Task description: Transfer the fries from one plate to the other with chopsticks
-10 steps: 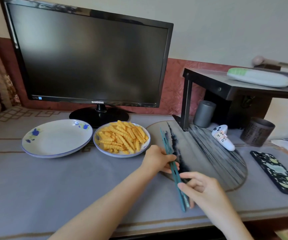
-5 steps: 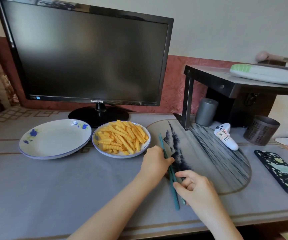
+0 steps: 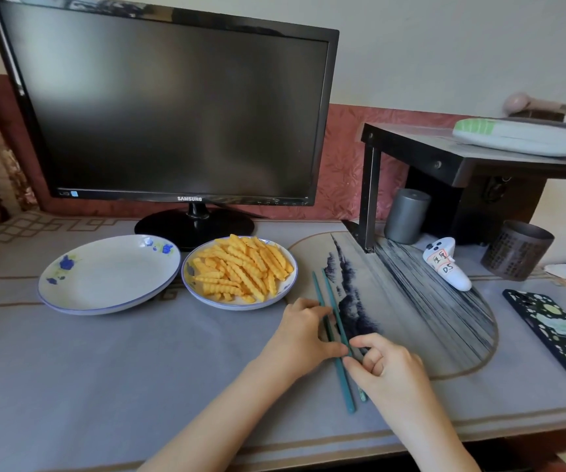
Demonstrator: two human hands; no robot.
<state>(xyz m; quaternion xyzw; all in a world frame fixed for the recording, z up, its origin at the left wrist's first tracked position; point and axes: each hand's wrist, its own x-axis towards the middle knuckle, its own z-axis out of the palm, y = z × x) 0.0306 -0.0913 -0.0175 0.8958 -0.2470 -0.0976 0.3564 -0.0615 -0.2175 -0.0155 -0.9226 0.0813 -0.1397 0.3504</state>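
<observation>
Right now both of our hands meet on the pair of slim teal chopsticks [image 3: 330, 291]. Our left hand [image 3: 303, 335] curls over the sticks from their left side, fingers across the shafts and thumb tucked in lower down. Our right hand [image 3: 389, 373] pinches them from the right, thumb and forefinger closed on the shafts just below the left thumb. So both hands grip the chopsticks, though neither has settled into an eating hold. We cannot tell whether the near ends are lifted or resting on the grey tablecloth [image 3: 104, 369].

From the grip, the sticks' long axis runs away from us and a little to the left. The far tips lie beyond the left hand's knuckles, and the near ends come out below the right hand, toward us. The two sticks lie side by side, almost parallel.

The heap of yellow crinkle-cut fries [image 3: 240, 267] sits on a white blue-rimmed plate [image 3: 240, 305] ahead and to the left of the grip. Its near rim is just beyond the left hand and close beside the tips. The empty white plate with blue flowers [image 3: 111, 277] is farther left again, just beside the full one. No fry lies on it, so we judge the transfer not yet begun.

The left hand is nearer the fries, but the right hand holds the end toward us and looks like the working one. The tips need only swing left and forward to reach the closest fries.
</observation>
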